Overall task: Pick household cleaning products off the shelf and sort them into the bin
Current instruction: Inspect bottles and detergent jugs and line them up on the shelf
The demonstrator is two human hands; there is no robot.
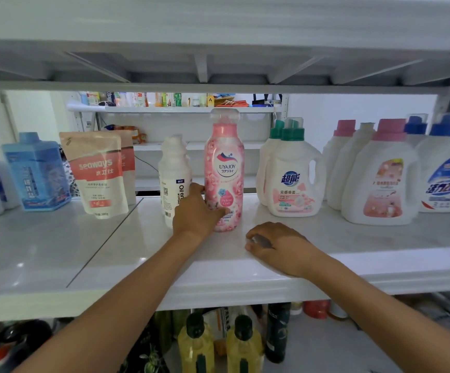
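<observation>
A tall pink UYAJOY bottle (225, 162) with a clear cap stands upright in the middle of the white shelf (83, 251). My left hand (195, 211) grips its lower part, with the thumb across the front and the fingers round the left side. Just behind my left hand stands a white bottle (174, 168). My right hand (277, 246) rests on the shelf to the right of the pink bottle, fingers loosely bent, holding nothing that I can make out. No bin is in view.
Left of the hands stand two Seaways pouches (97, 170) and a blue jug (36, 170). To the right are white detergent jugs with green (293, 173), pink (385, 179) and blue (445, 168) caps. Yellow bottles (197, 345) fill the shelf below. Another shelf board hangs close above.
</observation>
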